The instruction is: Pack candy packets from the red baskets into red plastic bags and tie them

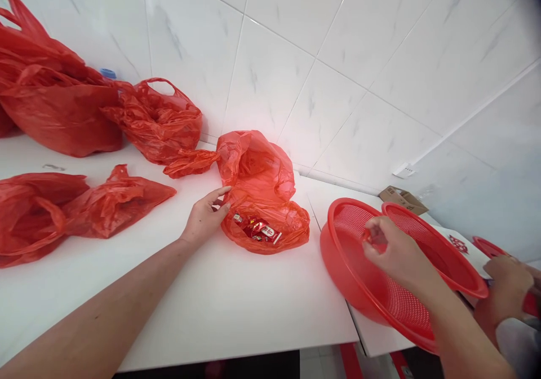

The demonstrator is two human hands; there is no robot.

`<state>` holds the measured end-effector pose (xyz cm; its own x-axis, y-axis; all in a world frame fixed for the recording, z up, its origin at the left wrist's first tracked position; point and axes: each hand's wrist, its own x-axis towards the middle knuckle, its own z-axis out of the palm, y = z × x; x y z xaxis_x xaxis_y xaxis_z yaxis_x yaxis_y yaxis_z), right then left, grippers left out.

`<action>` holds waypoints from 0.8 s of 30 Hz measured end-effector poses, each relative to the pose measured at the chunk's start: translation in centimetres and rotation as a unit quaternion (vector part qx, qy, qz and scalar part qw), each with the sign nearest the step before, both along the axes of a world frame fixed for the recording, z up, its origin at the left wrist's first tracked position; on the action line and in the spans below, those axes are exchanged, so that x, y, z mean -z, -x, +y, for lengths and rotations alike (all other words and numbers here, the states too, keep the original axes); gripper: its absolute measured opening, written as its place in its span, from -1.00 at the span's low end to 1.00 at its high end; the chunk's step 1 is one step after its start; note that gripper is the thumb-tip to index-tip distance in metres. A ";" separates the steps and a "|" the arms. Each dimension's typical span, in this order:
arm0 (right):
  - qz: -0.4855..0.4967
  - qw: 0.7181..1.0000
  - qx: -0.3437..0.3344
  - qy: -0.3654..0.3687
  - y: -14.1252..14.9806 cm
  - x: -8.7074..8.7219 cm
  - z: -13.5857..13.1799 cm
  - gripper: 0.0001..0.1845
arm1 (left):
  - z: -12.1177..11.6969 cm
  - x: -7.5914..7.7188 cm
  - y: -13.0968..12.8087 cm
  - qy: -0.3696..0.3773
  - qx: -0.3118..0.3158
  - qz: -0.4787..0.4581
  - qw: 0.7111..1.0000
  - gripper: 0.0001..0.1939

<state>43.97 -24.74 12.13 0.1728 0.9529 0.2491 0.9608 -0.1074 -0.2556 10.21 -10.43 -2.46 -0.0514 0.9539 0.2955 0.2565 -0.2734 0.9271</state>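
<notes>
From the head view, we saw a white table [253,305] against a marbled tile wall [274,46], knotted and handled red bags [59,117] crowding its left, a red basket [338,266] straddling its right edge, and a co-worker's hand [509,274] farther right. Our left hand [205,215] pinched the rim of the open bag [296,233] mid-table, red wrapped packets [266,231] inside; our right hand [391,249] curled over the basket, and we could not tell whether its fingertips held anything.

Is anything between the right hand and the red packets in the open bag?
Low down, yes: the left rim of the red basket under the right hand, then the right side of the open bag. From above, nothing visible blocks the red packets.
</notes>
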 end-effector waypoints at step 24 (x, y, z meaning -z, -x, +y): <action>0.106 0.975 0.024 -0.192 8.9 13.7 10.0 -0.46 | -0.5 -0.9 0.3 -0.135 -0.027 0.040 0.990 -0.26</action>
